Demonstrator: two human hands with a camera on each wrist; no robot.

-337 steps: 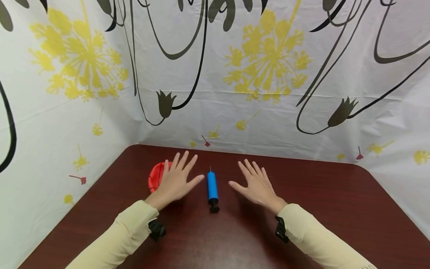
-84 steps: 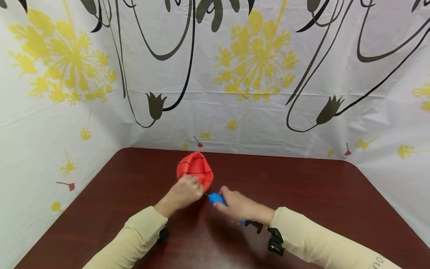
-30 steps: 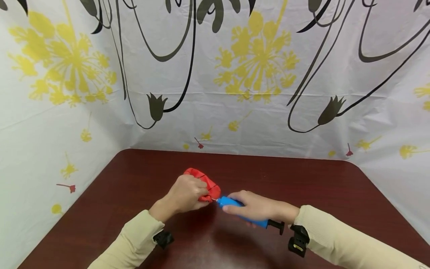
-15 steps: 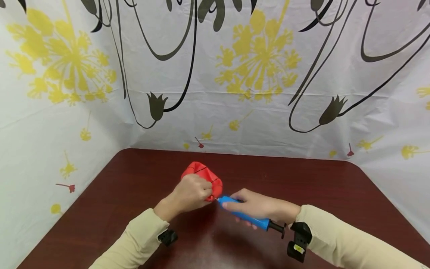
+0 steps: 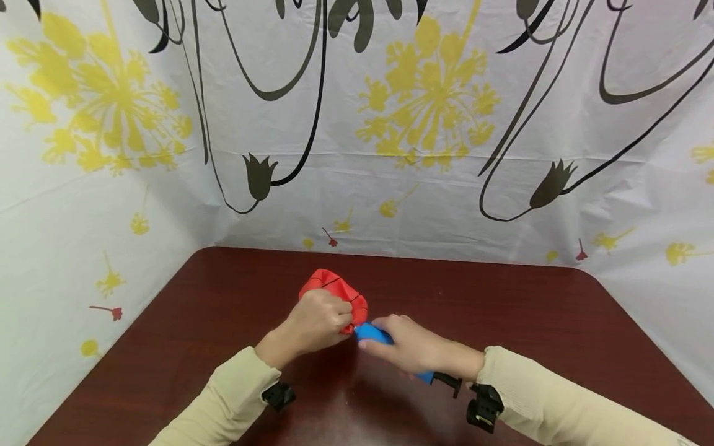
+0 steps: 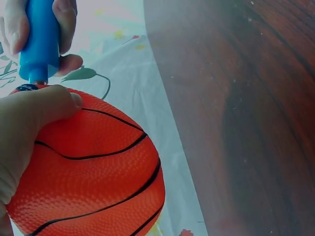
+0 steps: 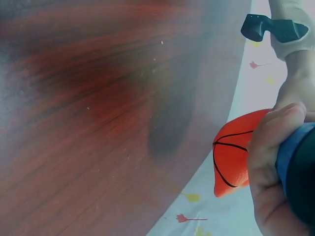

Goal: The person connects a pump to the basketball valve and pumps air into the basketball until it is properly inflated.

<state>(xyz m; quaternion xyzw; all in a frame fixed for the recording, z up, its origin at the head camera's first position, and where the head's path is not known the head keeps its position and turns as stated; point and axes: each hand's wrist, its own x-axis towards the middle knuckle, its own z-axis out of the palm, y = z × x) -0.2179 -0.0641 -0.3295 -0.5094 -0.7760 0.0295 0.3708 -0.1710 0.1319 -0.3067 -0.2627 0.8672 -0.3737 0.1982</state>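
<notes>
My left hand (image 5: pixel 319 317) grips a limp, partly collapsed red-orange basketball (image 6: pixel 106 167) with black lines. Its thumb presses the ball beside a small dark spot at the top in the left wrist view. My right hand (image 5: pixel 415 347) is wrapped around a blue hand pump (image 6: pixel 42 39) with a black plunger handle (image 5: pixel 448 383). The pump's nose sits right against the ball at that spot, and its needle is hardly visible between them. Both hands are held above the table. In the right wrist view the pump's dark end hides part of the right hand.
A dark reddish-brown table (image 5: pixel 502 322) lies beneath both hands. Behind it and to the left hangs a white cloth (image 5: pixel 312 124) printed with yellow and grey plants. Each wrist wears a black camera mount (image 5: pixel 277 395).
The ball and pump, at first lying on the table, have been picked up and brought together. Since half a second ago the pump moved left, closer to the ball, and its needle has mostly disappeared.
</notes>
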